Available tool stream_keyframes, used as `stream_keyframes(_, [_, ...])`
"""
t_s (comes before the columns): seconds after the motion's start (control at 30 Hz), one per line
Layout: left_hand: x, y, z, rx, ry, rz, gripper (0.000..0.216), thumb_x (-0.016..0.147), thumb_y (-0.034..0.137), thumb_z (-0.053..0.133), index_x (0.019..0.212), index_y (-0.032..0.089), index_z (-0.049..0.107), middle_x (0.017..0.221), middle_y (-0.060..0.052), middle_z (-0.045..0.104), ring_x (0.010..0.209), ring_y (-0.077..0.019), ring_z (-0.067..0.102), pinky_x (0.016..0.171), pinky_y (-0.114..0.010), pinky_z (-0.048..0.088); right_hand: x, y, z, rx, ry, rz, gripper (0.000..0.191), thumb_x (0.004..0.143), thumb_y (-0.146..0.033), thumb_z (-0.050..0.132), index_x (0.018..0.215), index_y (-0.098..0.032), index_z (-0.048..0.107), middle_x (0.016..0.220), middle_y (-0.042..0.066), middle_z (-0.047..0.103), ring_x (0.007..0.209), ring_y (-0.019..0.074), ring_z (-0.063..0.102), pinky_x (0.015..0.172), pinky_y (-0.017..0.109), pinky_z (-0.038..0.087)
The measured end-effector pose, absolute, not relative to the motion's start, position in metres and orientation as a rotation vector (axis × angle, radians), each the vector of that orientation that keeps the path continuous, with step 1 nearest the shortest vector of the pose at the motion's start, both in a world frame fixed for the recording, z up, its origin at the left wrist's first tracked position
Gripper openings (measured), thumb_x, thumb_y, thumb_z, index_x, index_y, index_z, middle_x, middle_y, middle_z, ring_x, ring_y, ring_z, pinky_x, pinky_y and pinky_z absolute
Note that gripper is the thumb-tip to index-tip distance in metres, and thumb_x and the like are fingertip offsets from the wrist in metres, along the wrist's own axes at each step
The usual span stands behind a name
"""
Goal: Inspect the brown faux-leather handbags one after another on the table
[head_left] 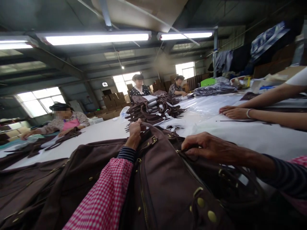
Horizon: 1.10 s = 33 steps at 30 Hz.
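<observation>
A dark brown fabric bag (165, 172) with brass-coloured rivets, buckles and zippers lies right in front of me. At its far end my left hand (135, 131) is closed on the bag's edge, near a strap buckle; part of its fingers is hidden behind the fabric. My right hand (206, 146) pinches at the bag's right side, thumb and forefinger together on a zipper pull (177, 151). From there the zipper line runs down toward me along the bag's side. Under my right wrist is dark material with a curved handle (254, 182), partly in shadow.
More brown bags (31, 182) lie to my left. Beyond is a heap of brown straps (153, 107) on the white table (103, 131). A co-worker's hands (235, 112) rest at the right, near plastic-wrapped goods (213, 90). Several other people sit around the table.
</observation>
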<state>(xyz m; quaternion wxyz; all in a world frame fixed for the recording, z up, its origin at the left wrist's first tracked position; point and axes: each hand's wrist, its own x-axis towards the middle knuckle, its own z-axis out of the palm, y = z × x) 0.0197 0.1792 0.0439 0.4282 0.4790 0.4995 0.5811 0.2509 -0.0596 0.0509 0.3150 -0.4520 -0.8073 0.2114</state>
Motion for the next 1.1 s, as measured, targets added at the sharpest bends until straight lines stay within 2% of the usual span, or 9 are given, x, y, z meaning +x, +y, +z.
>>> stream_keyframes(0.13, [0.009, 0.161, 0.071, 1.394, 1.363, 1.467, 0.017, 0.091, 0.031, 0.062, 0.095, 0.014, 0.062, 0.089, -0.007, 0.070, 0.072, -0.0156, 0.063, 0.057, -0.022, 0.044, 0.267, -0.089, 0.046, -1.261, -1.892, 0.364, 0.017, 0.091, -0.030, 0.064, 0.102, -0.022, 0.074, 0.102, 0.004, 0.070, 0.085, 0.0180, 0.061, 0.076, 0.028, 0.046])
stream_keyframes(0.23, [0.009, 0.119, 0.098, 1.877, 1.339, 1.453, 0.026, 0.086, 0.028, 0.069, 0.108, 0.018, 0.064, 0.106, -0.005, 0.069, 0.088, -0.0176, 0.063, 0.069, -0.024, 0.048, 0.275, -0.123, 0.042, -1.305, -1.738, 0.491, 0.019, 0.089, -0.037, 0.067, 0.096, -0.022, 0.075, 0.095, 0.004, 0.069, 0.078, 0.0177, 0.060, 0.067, 0.027, 0.045])
stream_keyframes(0.4, [0.018, -0.023, 0.126, 2.780, 0.618, 0.762, 0.031, 0.099, 0.045, 0.055, 0.115, 0.022, 0.068, 0.114, -0.006, 0.068, 0.105, -0.0237, 0.062, 0.090, -0.034, 0.049, 0.263, -0.170, 0.034, -1.272, -1.785, 0.913, 0.020, 0.090, -0.039, 0.068, 0.102, -0.024, 0.074, 0.096, 0.001, 0.071, 0.089, 0.0200, 0.064, 0.076, 0.028, 0.048])
stream_keyframes(0.5, [0.015, -0.098, 0.119, 2.977, 0.303, 0.220, 0.030, 0.099, 0.043, 0.057, 0.123, 0.025, 0.062, 0.116, -0.004, 0.065, 0.106, -0.0201, 0.058, 0.097, -0.034, 0.046, 0.251, -0.180, 0.028, -1.244, -1.834, 0.989, 0.020, 0.090, -0.031, 0.067, 0.108, -0.025, 0.072, 0.102, 0.000, 0.071, 0.096, 0.0195, 0.064, 0.082, 0.027, 0.048])
stream_keyframes(0.57, [0.008, -0.126, 0.106, 3.030, 0.316, 0.104, 0.024, 0.101, 0.034, 0.056, 0.123, 0.026, 0.059, 0.116, -0.004, 0.063, 0.105, -0.0189, 0.054, 0.098, -0.034, 0.044, 0.247, -0.181, 0.026, -1.229, -1.848, 1.001, 0.016, 0.090, -0.031, 0.066, 0.103, -0.022, 0.071, 0.098, 0.000, 0.070, 0.093, 0.0193, 0.063, 0.080, 0.026, 0.047])
stream_keyframes(0.7, [-0.005, -0.141, 0.072, 3.083, 0.454, 0.197, 0.025, 0.101, 0.017, 0.048, 0.123, 0.027, 0.055, 0.121, -0.004, 0.057, 0.104, -0.0188, 0.050, 0.095, -0.034, 0.043, 0.241, -0.178, 0.025, -1.283, -1.866, 0.903, 0.016, 0.088, -0.034, 0.065, 0.086, -0.018, 0.065, 0.080, -0.001, 0.063, 0.075, 0.0159, 0.057, 0.063, 0.024, 0.042])
stream_keyframes(0.87, [-0.005, -0.147, 0.044, 3.257, 0.336, 0.312, 0.015, 0.102, 0.019, 0.048, 0.115, 0.021, 0.056, 0.119, -0.005, 0.058, 0.117, -0.0229, 0.045, 0.102, -0.040, 0.039, 0.236, -0.179, 0.027, -1.361, -2.075, 0.492, 0.004, 0.085, -0.018, 0.058, 0.083, -0.020, 0.061, 0.071, -0.004, 0.059, 0.065, 0.0128, 0.051, 0.060, 0.025, 0.036])
stream_keyframes(1.0, [-0.005, -0.151, 0.037, 3.319, 0.285, 0.389, 0.026, 0.104, 0.024, 0.046, 0.128, 0.026, 0.054, 0.121, -0.006, 0.057, 0.117, -0.0241, 0.045, 0.100, -0.042, 0.041, 0.239, -0.187, 0.023, -1.341, -2.084, 0.718, 0.011, 0.086, -0.018, 0.059, 0.096, -0.022, 0.063, 0.085, -0.002, 0.064, 0.076, 0.0153, 0.057, 0.065, 0.024, 0.042])
stream_keyframes(1.1, [-0.007, -0.152, 0.034, 3.365, 0.262, 0.460, 0.036, 0.104, 0.025, 0.044, 0.140, 0.032, 0.049, 0.126, -0.006, 0.054, 0.123, -0.0269, 0.043, 0.105, -0.047, 0.039, 0.243, -0.190, 0.012, -1.422, -2.011, 0.748, 0.009, 0.086, -0.021, 0.060, 0.094, -0.021, 0.061, 0.084, -0.002, 0.063, 0.074, 0.0151, 0.056, 0.062, 0.024, 0.042])
